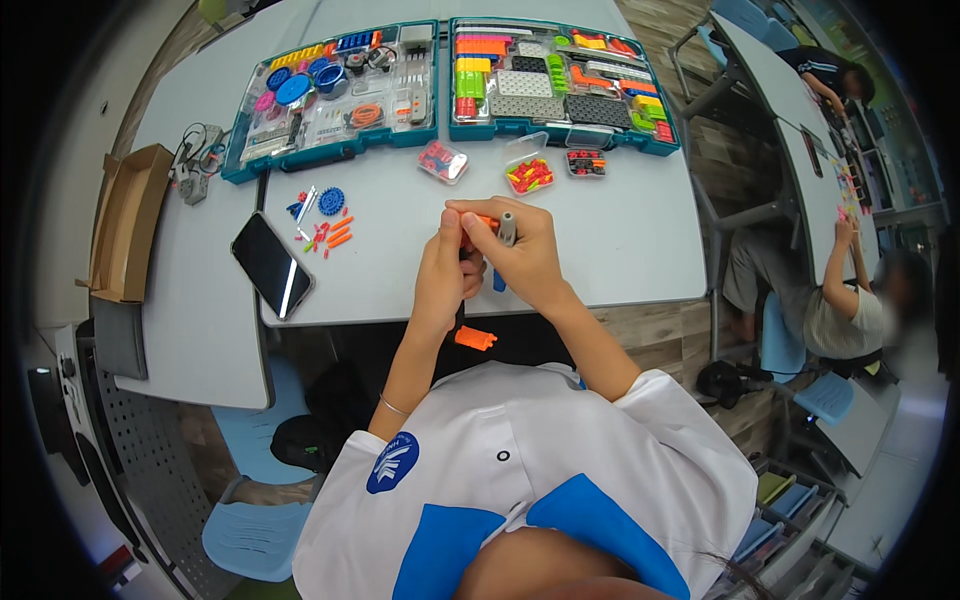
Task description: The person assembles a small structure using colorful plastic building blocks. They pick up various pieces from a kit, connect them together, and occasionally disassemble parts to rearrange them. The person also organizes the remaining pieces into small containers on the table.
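Both of my hands are closed around one small assembly of plastic building pieces, held over the near edge of the white table [390, 270]. My left hand [441, 268] grips it from the left, fingertips bent over its top. From the right, my right hand [525, 250] pinches it with the thumb pressed down beside an orange part. A grey connector piece [507, 229] sticks up next to my right fingers. Below the hands show a blue piece [499, 280] and an orange piece [476, 338] on a dark bar. My fingers hide the assembly's middle.
Two teal-edged kit cases [345, 155] [560, 130] lie open at the back, full of parts. Before them stand small clear boxes [443, 162] of pegs. Left are a blue gear [331, 201], loose orange pegs [340, 233], a phone [271, 265] and a cardboard box [130, 225]. Other people sit far right.
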Action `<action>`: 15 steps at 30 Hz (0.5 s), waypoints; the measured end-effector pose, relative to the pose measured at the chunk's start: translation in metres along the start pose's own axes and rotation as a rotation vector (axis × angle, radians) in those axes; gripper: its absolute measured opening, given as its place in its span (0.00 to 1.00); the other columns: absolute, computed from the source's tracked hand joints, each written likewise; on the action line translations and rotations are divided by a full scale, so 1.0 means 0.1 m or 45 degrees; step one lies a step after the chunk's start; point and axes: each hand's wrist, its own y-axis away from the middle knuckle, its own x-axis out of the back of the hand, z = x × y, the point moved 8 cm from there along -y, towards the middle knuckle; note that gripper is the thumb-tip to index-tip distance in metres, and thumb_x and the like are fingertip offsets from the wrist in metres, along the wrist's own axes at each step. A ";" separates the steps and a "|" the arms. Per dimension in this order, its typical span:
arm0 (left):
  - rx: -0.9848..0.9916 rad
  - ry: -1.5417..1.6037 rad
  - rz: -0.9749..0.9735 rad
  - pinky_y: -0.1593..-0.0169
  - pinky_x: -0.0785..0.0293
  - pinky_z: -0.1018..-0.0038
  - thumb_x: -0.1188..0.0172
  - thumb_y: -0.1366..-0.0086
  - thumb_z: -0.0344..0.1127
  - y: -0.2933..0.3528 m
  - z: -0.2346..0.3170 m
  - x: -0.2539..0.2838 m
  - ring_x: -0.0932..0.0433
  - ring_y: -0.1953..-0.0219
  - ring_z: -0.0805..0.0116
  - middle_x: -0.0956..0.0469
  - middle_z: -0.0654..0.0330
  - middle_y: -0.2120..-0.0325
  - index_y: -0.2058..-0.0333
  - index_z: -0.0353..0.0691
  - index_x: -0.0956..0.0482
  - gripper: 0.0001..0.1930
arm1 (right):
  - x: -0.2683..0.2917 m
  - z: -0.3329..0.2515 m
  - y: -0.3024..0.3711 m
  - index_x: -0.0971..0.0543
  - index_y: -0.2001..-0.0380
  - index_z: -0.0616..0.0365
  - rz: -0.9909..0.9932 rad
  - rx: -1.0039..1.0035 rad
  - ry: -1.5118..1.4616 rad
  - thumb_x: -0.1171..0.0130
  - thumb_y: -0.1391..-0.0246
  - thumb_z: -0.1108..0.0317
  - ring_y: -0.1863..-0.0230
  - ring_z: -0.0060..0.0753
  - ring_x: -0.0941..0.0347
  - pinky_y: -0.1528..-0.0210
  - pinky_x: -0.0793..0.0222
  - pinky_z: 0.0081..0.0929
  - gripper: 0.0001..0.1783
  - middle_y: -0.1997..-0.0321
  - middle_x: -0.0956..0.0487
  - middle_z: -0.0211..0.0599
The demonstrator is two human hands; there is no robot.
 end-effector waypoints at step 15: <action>-0.081 0.157 0.023 0.87 0.59 0.83 0.67 0.25 0.63 0.02 0.20 0.31 0.56 0.90 0.85 0.52 0.74 0.88 0.75 0.47 0.42 0.28 | 0.43 -0.16 -0.02 0.15 0.57 0.63 0.204 -0.078 -0.100 0.41 0.38 0.66 0.72 0.12 0.28 0.71 0.35 0.15 0.13 0.71 0.17 0.32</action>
